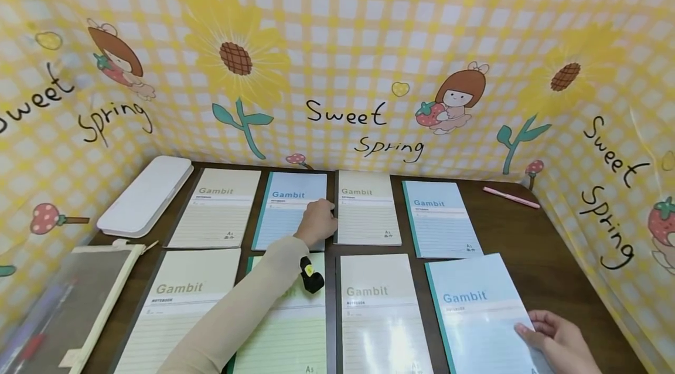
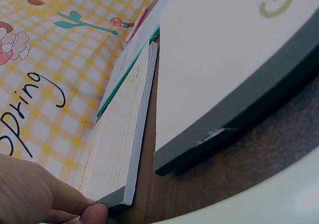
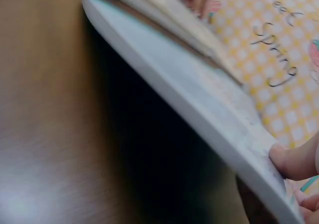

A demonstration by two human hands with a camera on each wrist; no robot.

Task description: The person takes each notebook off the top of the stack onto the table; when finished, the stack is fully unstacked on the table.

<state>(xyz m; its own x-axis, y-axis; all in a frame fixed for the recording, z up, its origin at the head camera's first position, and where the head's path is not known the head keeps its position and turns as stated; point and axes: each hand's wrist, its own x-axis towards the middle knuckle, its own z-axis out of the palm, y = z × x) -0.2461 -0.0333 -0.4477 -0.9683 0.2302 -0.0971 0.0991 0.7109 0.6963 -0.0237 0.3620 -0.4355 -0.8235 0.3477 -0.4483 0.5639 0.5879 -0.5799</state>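
My left hand (image 1: 318, 223) reaches into the back row and pinches the dark spine of a cream Gambit notebook (image 1: 366, 216). In the left wrist view its thumb and fingers meet at the corner of that notebook (image 2: 117, 154), which lies on the table. At the front right, my right hand (image 1: 560, 336) grips the right edge of a blue notebook (image 1: 474, 309) with a green spine. In the right wrist view the thumb lies on the cover of this notebook (image 3: 199, 99), and its gripped side is raised off the table with dark shadow beneath.
Several more notebooks stand in two rows: cream (image 1: 216, 210), blue (image 1: 285, 210) and blue (image 1: 442, 221) behind; cream (image 1: 184, 303), green (image 1: 290, 327) and cream (image 1: 382, 303) in front. A white case (image 1: 147, 195) and a mesh pouch (image 1: 89, 298) lie left, a pink pen (image 1: 510, 197) right.
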